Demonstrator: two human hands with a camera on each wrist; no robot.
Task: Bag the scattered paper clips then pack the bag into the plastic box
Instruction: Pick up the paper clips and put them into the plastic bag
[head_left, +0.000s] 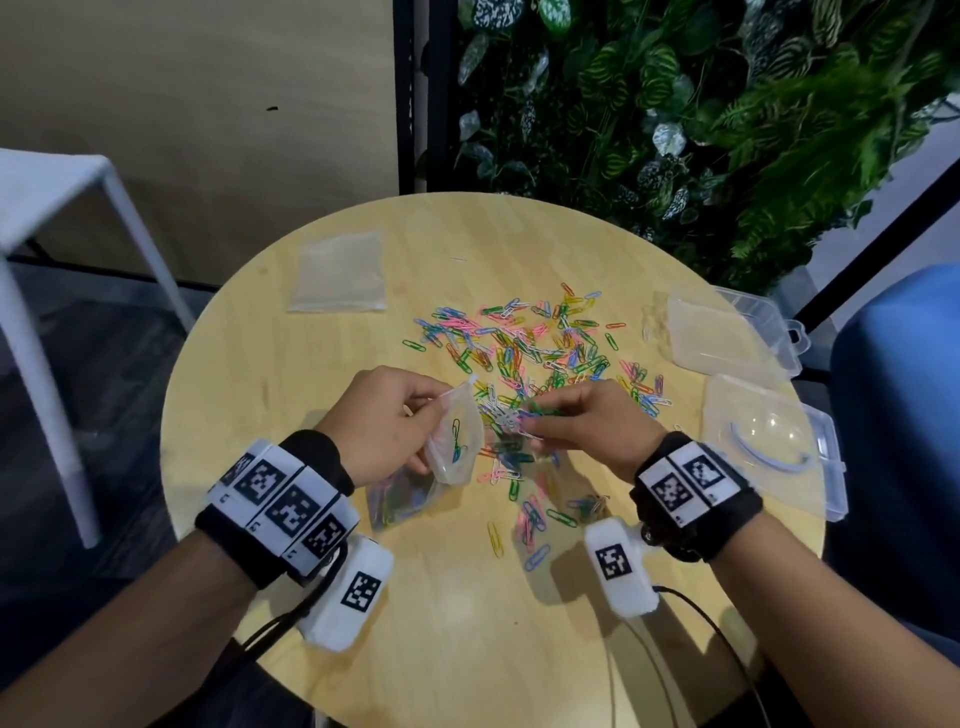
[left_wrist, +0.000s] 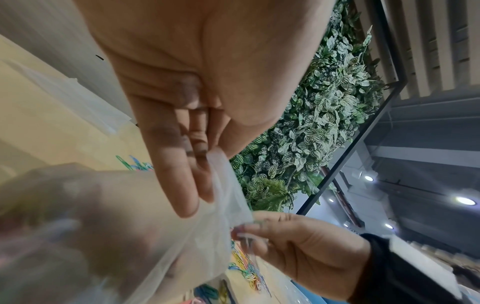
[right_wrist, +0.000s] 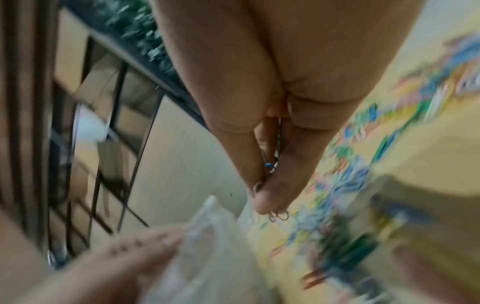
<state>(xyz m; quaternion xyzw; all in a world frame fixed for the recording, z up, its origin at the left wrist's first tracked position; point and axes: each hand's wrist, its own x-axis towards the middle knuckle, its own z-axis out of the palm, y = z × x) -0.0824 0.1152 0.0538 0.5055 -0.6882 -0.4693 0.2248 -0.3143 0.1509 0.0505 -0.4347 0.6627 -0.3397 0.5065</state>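
Observation:
Coloured paper clips (head_left: 535, 348) lie scattered over the middle of the round wooden table (head_left: 363, 597). My left hand (head_left: 395, 421) pinches the mouth of a small clear zip bag (head_left: 457, 441) that holds a few clips. My right hand (head_left: 576, 421) pinches a bunch of clips (right_wrist: 270, 164) just right of the bag's mouth (left_wrist: 231, 197). A filled bag of clips (head_left: 400, 499) lies on the table under my left hand. Two clear plastic boxes stand at the right: one open (head_left: 727, 332), one nearer (head_left: 769, 447).
A stack of empty clear bags (head_left: 340, 273) lies at the far left of the table. More loose clips (head_left: 535, 519) lie near the front between my wrists. A white stool (head_left: 52, 208) stands to the left, a plant wall (head_left: 675, 104) behind, a blue chair (head_left: 904, 415) to the right.

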